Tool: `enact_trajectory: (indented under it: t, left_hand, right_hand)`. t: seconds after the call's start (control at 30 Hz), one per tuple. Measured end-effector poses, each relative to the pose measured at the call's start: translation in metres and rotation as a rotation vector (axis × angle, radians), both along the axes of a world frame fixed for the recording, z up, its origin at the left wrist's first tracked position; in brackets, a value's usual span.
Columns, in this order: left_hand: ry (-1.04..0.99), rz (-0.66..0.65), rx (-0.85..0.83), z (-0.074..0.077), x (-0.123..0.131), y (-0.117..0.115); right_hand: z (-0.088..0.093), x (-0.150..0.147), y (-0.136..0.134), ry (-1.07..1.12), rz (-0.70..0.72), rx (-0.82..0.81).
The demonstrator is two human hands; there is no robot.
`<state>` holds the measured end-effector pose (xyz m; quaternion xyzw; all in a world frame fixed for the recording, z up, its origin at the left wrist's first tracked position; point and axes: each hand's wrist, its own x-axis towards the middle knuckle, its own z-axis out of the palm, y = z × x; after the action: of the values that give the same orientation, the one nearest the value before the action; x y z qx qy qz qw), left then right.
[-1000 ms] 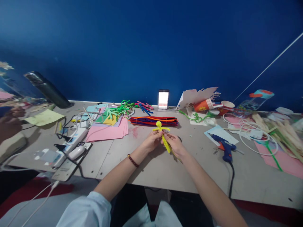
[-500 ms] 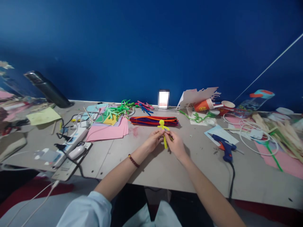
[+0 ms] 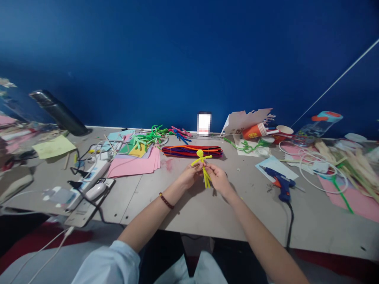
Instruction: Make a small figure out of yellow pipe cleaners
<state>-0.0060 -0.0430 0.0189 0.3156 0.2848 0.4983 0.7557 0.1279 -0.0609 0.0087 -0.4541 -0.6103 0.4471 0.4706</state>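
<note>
Between my two hands, above the table, is a yellow pipe-cleaner figure [image 3: 200,154] with a round head, two outstretched arms and legs hanging downward. My left hand [image 3: 191,176] pinches it at its left side, and a beaded bracelet circles that wrist. The fingers of my right hand [image 3: 217,176] are closed on its other side. Fingertips hide part of the body. Just behind the figure lies a bundle of red, orange and purple pipe cleaners [image 3: 177,151].
Right of my hands lies a blue glue gun [image 3: 278,181] with a black cord. Pink paper [image 3: 133,165], green twisted pipe cleaners [image 3: 148,138] and a power strip [image 3: 91,177] lie left. Orange paper cups [image 3: 254,131] and a black bottle [image 3: 60,112] are near the blue wall.
The yellow figure's arms now reach out wider and its legs show more spread apart. My hands have stayed in nearly the same place, still holding it.
</note>
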Motion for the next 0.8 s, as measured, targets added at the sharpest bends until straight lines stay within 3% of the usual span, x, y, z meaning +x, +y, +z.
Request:
enact_trajectory:
  t: [0.1, 0.27, 0.47, 0.63, 0.8]
  left_hand:
    - [0.011, -0.067, 0.020, 0.0027, -0.0007, -0.0030]
    - [0.007, -0.132, 0.084, 0.0055, -0.0018, -0.0054]
    - [-0.009, -0.072, 0.002, 0.0079, 0.0000, -0.0043]
    - [0.071, 0.012, 0.043, 0.0039, 0.0037, -0.0042]
    - [0.161, 0.005, 0.086, -0.0001, 0.0060, -0.0054]
  right_hand:
    - [0.0032, -0.0002, -0.0003, 0.168, 0.143, -0.193]
    - [0.0063, -0.0026, -0.0039, 0.257, 0.217, -0.220]
    - [0.0009, -0.0052, -0.0034, 0.120, -0.011, -0.059]
    - [0.0056, -0.0010, -0.0081, -0.062, -0.226, 0.118]
    - [0.0100, 0.0018, -0.0086, -0.119, -0.317, 0.174]
